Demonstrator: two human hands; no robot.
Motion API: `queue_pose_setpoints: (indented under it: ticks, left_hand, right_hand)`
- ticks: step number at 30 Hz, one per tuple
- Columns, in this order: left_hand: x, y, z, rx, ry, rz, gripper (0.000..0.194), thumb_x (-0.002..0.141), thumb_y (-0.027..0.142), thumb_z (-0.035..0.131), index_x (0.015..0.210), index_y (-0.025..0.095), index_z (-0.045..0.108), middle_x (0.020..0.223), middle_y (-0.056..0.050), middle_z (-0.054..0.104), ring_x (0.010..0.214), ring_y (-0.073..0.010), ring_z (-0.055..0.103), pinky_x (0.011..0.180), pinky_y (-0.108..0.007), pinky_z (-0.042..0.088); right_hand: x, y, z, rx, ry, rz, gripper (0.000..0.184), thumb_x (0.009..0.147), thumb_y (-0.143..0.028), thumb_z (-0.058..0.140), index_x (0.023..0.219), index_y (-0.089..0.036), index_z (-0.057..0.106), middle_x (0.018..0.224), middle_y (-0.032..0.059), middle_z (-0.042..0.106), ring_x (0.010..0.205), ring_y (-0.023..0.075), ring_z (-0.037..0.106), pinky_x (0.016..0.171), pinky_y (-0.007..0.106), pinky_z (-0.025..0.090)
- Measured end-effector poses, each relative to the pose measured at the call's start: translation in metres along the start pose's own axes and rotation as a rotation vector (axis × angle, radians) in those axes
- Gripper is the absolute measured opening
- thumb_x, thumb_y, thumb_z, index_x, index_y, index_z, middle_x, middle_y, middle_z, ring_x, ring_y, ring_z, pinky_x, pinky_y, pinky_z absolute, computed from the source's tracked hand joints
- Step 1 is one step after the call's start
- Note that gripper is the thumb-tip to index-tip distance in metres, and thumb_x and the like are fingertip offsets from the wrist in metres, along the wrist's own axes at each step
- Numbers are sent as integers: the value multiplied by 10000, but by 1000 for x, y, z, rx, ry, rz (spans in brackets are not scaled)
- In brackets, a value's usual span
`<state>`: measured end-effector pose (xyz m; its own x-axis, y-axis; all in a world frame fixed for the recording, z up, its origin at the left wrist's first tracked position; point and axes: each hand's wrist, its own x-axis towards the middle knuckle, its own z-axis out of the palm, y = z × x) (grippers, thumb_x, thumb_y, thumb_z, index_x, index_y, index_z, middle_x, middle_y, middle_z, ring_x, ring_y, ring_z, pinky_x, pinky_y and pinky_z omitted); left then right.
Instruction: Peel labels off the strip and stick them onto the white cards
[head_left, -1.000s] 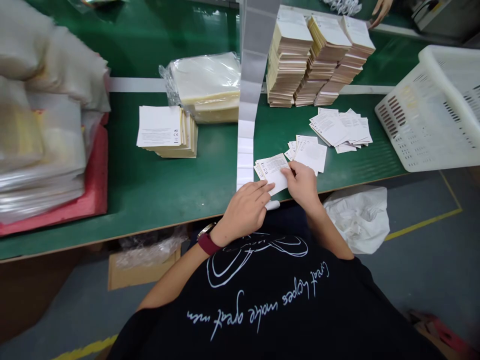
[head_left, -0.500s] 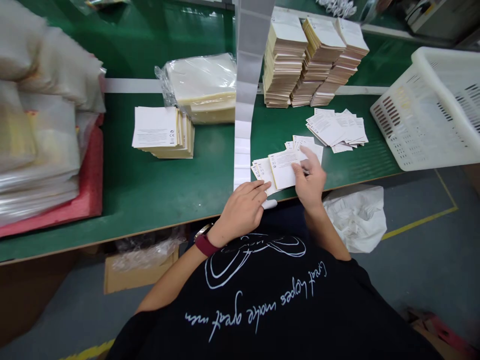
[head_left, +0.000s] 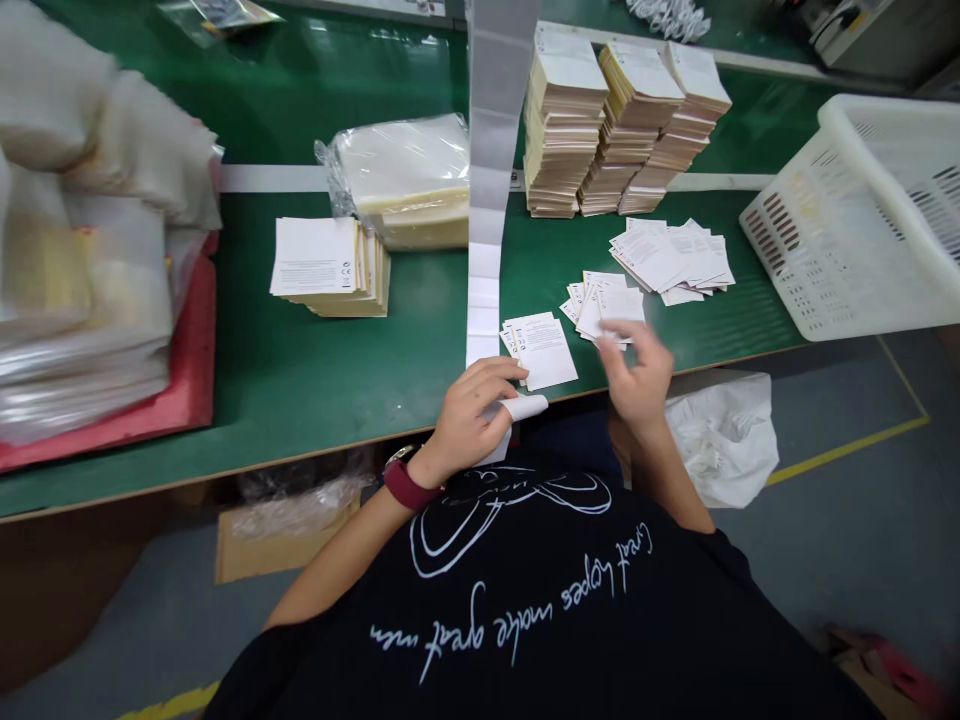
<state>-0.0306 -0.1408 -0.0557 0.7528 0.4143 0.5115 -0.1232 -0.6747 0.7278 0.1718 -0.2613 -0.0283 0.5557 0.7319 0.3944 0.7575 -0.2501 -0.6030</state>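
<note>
My left hand (head_left: 480,408) is at the table's front edge, its fingers bent over the end of a long white paper strip (head_left: 484,265). A curled end of the strip shows between the fingers and thumb. The fingertips reach the corner of a small stack of printed cards (head_left: 551,352). My right hand (head_left: 639,378) is raised just right of that stack, blurred by motion. Its thumb and index finger point left, slightly apart, and nothing shows between them. Past its fingertips lies a loose pile of similar cards (head_left: 621,303).
Another fanned card pile (head_left: 679,258) lies farther right, before tall card stacks (head_left: 566,130) and a white plastic basket (head_left: 847,240). On the left are a card block (head_left: 315,255), a plastic-wrapped bundle (head_left: 405,165) and bagged packs (head_left: 82,300) on a red tray (head_left: 196,350).
My right hand has let go of a card and moved right and slightly toward me. My left hand has drawn back a little from the cards, with the strip's curled end now between its fingers.
</note>
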Motion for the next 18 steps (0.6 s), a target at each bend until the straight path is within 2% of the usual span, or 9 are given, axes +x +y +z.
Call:
queue_pose_setpoints:
  ticks: [2,3,5,8,11,13,15,16,18]
  left_hand:
    - [0,2,-1,-30,17,-5,104,837,90,532,828,187,572,1062,-68,709,1080,-204,630,929,-466,520]
    - [-1,3,-2,-41,22,-15,91,848,107,540,821,187,574,1048,-68,711,1053,-196,639,916,-452,525]
    - [-1,5,-3,-56,16,-37,85,873,147,548,805,188,576,1022,-66,714,1009,-184,650,892,-427,531]
    - [-1,5,-5,-62,-48,-45,89,890,188,550,813,188,595,989,-62,714,960,-173,653,856,-394,534]
    - [1,3,-6,-43,-135,-24,94,869,160,533,843,190,617,965,-53,711,933,-169,647,832,-375,529]
    - [2,2,-6,-25,-176,-19,105,850,146,521,820,193,610,966,-49,712,936,-174,642,827,-378,525]
    - [2,1,-6,-16,-195,-20,95,836,152,524,778,192,588,974,-47,715,937,-181,640,820,-385,522]
    - [2,1,-6,-12,-197,-22,89,831,158,530,763,191,577,979,-47,715,939,-184,640,817,-386,522]
    - [2,1,-6,-6,-198,-24,81,820,160,540,751,190,568,986,-47,713,937,-184,639,806,-382,523]
  right_hand:
    - [-15,-26,4,262,-313,-92,238,911,-418,550,949,-218,673,931,62,699,860,195,634,806,357,503]
    - [-21,-36,7,339,-415,-112,225,897,-422,578,901,-217,672,881,46,696,811,179,629,770,332,501]
    - [-30,-48,14,429,-506,-100,230,882,-427,604,827,-210,654,803,23,677,739,155,607,716,301,487]
    - [-36,-50,19,511,-491,-14,239,894,-421,589,804,-203,626,751,1,659,677,133,586,665,276,474]
    - [-31,-39,13,475,-456,-22,230,909,-415,566,816,-213,625,759,0,670,689,140,604,681,286,490]
    - [-21,-23,8,298,-322,-47,230,924,-428,539,900,-225,647,891,39,705,843,182,642,806,343,507]
    - [-8,0,3,21,-160,-37,310,907,-467,556,1094,-235,641,1173,103,681,1140,262,590,985,458,449]
    - [-1,13,1,-117,-129,-22,416,877,-496,594,1202,-236,609,1323,129,613,1277,310,505,1044,524,395]
    - [9,39,-3,-265,-166,4,550,842,-509,636,1300,-212,568,1452,163,514,1379,362,408,1079,597,340]
